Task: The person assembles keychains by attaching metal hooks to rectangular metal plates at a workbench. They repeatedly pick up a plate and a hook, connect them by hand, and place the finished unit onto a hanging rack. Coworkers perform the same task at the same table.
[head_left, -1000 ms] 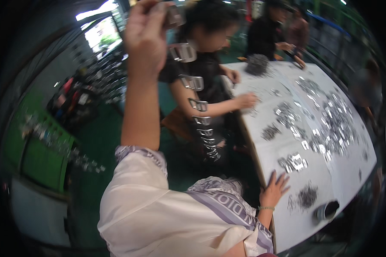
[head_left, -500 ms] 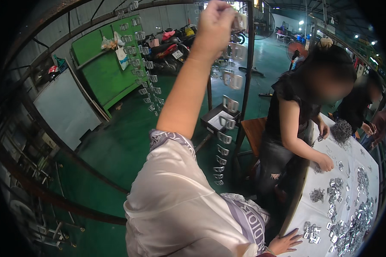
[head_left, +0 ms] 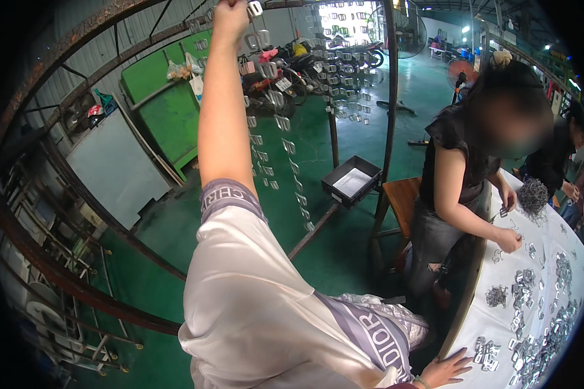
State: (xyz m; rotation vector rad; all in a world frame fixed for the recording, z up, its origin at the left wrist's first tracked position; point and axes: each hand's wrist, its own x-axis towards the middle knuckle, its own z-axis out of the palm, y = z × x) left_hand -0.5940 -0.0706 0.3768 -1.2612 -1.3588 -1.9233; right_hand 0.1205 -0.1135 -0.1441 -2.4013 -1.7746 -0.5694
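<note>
My left hand point(head_left: 230, 21) is raised to the top of the picture, its fingers closed. From it hangs a long strand of silver metal buckles point(head_left: 282, 122), slanting down to the right over the green floor; the grip itself is partly cut off by the upper edge. Low at the right, my right hand point(head_left: 445, 371) lies flat on the white-topped table point(head_left: 461, 340), fingers spread. Just beyond its fingertips is a small pile of metal buckles point(head_left: 486, 353), which it does not seem to hold.
Other buckle strands point(head_left: 350, 71) hang from a rusty metal frame point(head_left: 19, 246) around me. A black crate point(head_left: 352, 181) and a wooden stool point(head_left: 401, 201) stand ahead. A co-worker point(head_left: 454, 155) works at the table, beside heaped buckles point(head_left: 545, 347) and a wire-hook tangle point(head_left: 533, 196).
My left hand has moved left and slightly up, and the buckle strand has swung left with it. The view has shifted a little. My right hand stays on the table.
</note>
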